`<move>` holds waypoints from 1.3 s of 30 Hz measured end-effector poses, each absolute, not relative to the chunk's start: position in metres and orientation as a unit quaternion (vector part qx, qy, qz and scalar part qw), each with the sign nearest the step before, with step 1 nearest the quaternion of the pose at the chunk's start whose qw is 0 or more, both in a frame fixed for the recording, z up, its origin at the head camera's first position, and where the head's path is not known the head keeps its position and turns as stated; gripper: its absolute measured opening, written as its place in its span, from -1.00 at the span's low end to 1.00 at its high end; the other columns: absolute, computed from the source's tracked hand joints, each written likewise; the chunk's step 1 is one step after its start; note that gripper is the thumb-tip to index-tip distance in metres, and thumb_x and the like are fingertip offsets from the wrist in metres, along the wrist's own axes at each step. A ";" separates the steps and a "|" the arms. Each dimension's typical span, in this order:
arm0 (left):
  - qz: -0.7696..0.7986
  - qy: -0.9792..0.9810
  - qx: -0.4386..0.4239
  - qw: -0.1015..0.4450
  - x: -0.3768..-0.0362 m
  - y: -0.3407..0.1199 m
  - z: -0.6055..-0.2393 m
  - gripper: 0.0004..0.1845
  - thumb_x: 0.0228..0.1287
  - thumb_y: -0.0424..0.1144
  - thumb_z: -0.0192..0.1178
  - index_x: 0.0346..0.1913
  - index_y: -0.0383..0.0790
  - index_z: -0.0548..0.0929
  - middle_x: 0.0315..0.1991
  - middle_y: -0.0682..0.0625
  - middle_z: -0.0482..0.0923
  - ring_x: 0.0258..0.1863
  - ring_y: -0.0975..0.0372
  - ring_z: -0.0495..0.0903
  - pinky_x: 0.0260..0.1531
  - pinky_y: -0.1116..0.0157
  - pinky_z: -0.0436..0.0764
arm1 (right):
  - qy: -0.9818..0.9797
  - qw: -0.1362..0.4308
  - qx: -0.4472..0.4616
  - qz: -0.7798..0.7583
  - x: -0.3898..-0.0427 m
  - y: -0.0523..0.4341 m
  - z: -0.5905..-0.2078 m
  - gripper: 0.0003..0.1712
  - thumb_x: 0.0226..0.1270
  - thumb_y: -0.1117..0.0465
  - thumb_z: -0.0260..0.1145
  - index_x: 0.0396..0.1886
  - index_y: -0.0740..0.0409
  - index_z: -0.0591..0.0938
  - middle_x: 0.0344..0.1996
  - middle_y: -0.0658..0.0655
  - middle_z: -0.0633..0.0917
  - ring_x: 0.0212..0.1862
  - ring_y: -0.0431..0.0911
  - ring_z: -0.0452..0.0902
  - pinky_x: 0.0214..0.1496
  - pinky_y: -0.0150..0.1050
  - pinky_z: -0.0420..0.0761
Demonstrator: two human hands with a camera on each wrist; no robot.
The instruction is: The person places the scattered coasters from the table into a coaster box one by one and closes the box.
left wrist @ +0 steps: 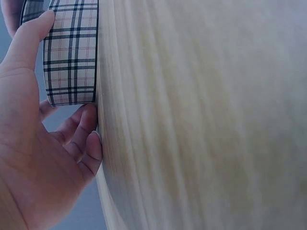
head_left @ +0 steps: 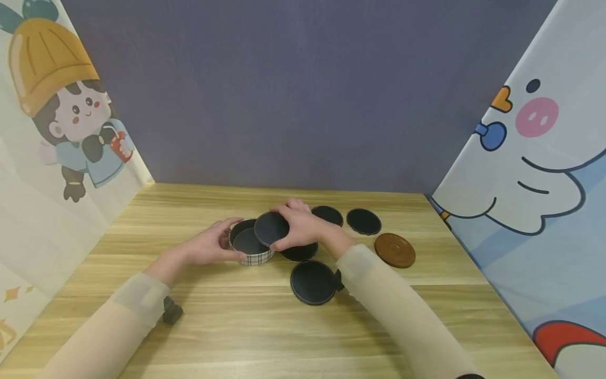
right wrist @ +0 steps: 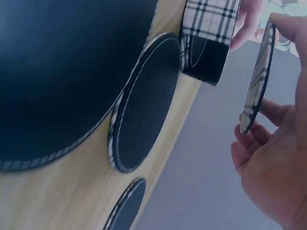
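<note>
currently a dark coaster (head_left: 271, 228) is pinched at its edges by the right hand (head_left: 303, 226), tilted over the plaid holder (head_left: 252, 253), whose side is gripped by the left hand (head_left: 211, 246). more coasters (head_left: 313, 282) and a brown disc (head_left: 395, 250) are spread on the table (head_left: 236, 326) nearby.

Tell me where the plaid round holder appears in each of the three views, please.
Head: plaid holder at table centre, gripped by the left hand.
Left wrist: top left, beside the thumb.
Right wrist: top centre.
Shared landmark: the wooden table.
</note>
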State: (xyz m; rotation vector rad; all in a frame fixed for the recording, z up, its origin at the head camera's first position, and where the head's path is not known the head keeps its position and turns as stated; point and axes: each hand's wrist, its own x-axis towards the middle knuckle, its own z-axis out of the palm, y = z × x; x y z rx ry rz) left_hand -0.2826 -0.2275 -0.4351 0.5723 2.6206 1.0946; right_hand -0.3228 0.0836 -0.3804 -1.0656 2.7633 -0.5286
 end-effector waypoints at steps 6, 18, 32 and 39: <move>0.371 0.900 0.193 0.127 -0.282 -0.227 -0.434 0.20 0.28 0.14 0.60 0.78 -0.08 0.08 0.30 -0.32 0.39 0.06 0.02 0.63 -0.02 0.19 0.66 | 0.915 0.072 -0.356 -0.177 -0.322 0.068 -0.382 0.23 0.11 -0.32 0.62 0.71 0.02 0.36 0.50 0.21 0.36 0.52 0.13 0.21 0.55 0.18 0.33; 0.364 0.902 0.192 0.130 -0.281 -0.228 -0.433 0.22 0.28 0.19 0.59 0.79 -0.08 0.05 0.32 -0.31 0.39 0.09 0.00 0.62 -0.02 0.16 0.68 | 0.916 0.069 -0.356 -0.173 -0.324 0.045 -0.393 0.20 0.11 -0.32 0.63 0.69 0.00 0.40 0.44 0.16 0.41 0.47 0.09 0.24 0.50 0.12 0.40; 0.367 0.901 0.188 0.135 -0.282 -0.228 -0.435 0.22 0.28 0.22 0.58 0.79 -0.04 0.05 0.43 -0.35 0.32 0.17 -0.03 0.63 0.10 0.09 0.70 | 0.911 0.074 -0.366 -0.174 -0.325 0.036 -0.403 0.12 0.17 -0.26 0.63 0.70 -0.14 0.41 0.41 0.11 0.42 0.40 0.02 0.26 0.45 0.03 0.37; 0.373 0.898 0.193 0.134 -0.281 -0.227 -0.435 0.22 0.30 0.21 0.58 0.79 -0.08 0.05 0.43 -0.39 0.31 0.17 -0.04 0.64 0.09 0.11 0.72 | 0.911 0.079 -0.365 -0.173 -0.325 0.032 -0.404 0.11 0.18 -0.25 0.63 0.70 -0.19 0.40 0.44 0.11 0.41 0.42 0.02 0.25 0.46 0.01 0.36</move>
